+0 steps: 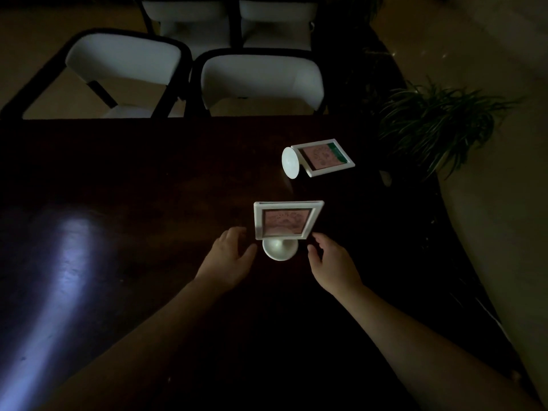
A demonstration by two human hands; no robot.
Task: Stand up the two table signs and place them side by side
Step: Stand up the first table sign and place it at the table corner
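Note:
A white-framed table sign (287, 221) with a pink card stands upright on its round white base, on the dark wooden table (148, 179). My left hand (229, 256) is just left of the base and my right hand (332, 262) just right of it. Both hands have their fingers apart and neither touches the sign. A second white-framed sign (324, 157) lies on its side farther back and to the right, its round base pointing left.
White chairs with dark frames (261, 78) stand along the table's far edge. A leafy potted plant (439, 126) sits off the table's right side. The room is dim, with a pale light patch (74, 256) on the table at left.

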